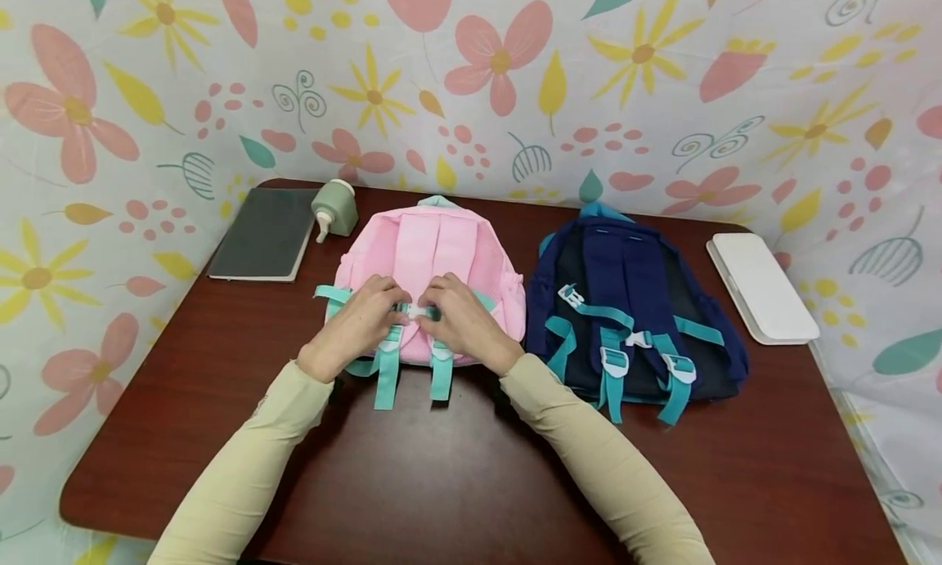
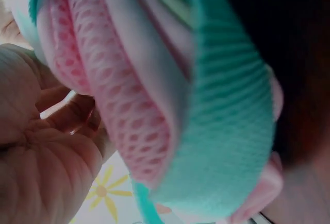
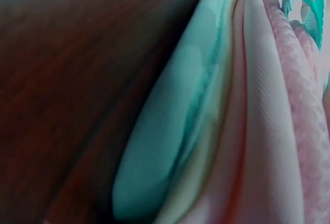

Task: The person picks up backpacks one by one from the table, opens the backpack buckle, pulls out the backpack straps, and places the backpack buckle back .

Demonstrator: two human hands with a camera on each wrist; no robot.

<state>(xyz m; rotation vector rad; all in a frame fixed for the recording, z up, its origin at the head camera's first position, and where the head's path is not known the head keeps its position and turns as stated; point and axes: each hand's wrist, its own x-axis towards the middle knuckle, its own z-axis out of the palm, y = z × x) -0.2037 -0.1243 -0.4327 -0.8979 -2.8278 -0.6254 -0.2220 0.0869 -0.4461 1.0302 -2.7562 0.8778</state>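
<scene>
A pink backpack (image 1: 456, 230) with teal straps lies on the table, its shoulder-strap side facing up. Across its middle, a white side-release buckle (image 1: 414, 311) on teal webbing sits between my hands. My left hand (image 1: 361, 320) pinches the left end of the buckle strap, and my right hand (image 1: 467, 320) pinches the right end. Whether the two buckle halves are fully joined cannot be told. In the left wrist view, pink mesh padding (image 2: 124, 95) and a wide teal strap (image 2: 221, 116) fill the middle beside the palm. The right wrist view shows the bag's teal side (image 3: 160, 136) but no hand.
To the right, a navy backpack (image 1: 562, 279) with teal straps lies close beside the pink one. A white flat case (image 1: 765, 287) is at the far right. A dark notebook (image 1: 263, 234) and a green pump bottle (image 1: 336, 208) stand back left on the brown table (image 1: 427, 475).
</scene>
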